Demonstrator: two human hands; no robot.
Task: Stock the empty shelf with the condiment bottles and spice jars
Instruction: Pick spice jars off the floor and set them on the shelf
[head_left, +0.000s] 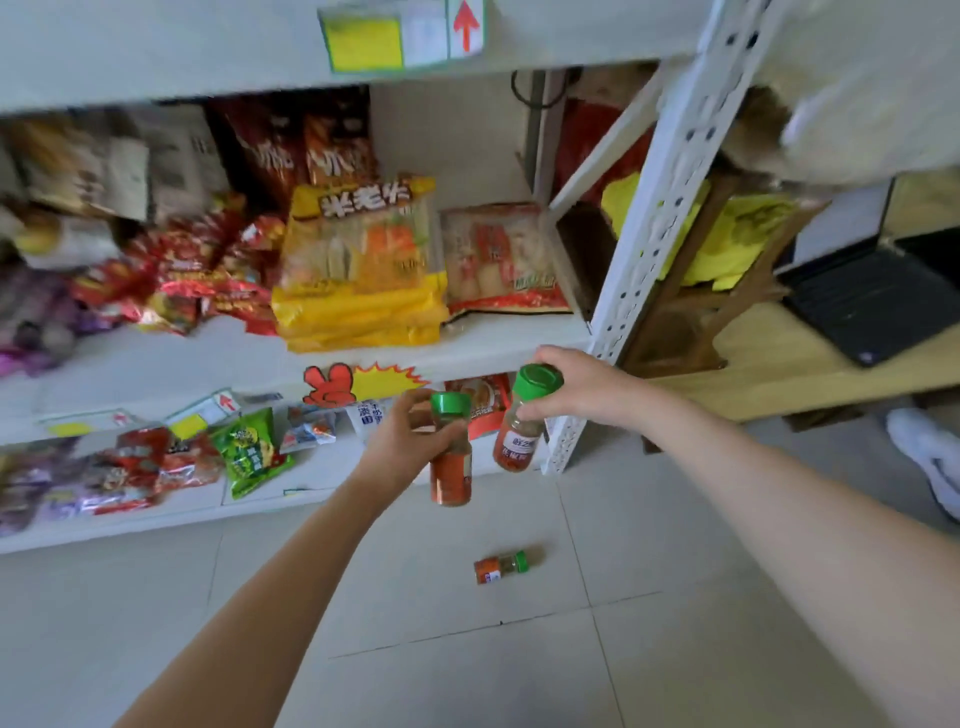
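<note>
Within left fingers (451, 433), spice jar (451, 475).

"米老头" on yellow snack pack (363, 249). Red up-arrow on top shelf tag (466, 26) and lower shelf tag (226, 401). Labels on left jar (452, 480), right jar (519, 444): blurred.

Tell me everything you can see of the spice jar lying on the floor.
The spice jar is small, with a green cap, a clear body that looks like glass or plastic, and an orange-red label with a white patch. Dark contents show through the clear part. It lies on its side on the pale floor tile, cap on and pointing right. Only the tile touches it.
</note>
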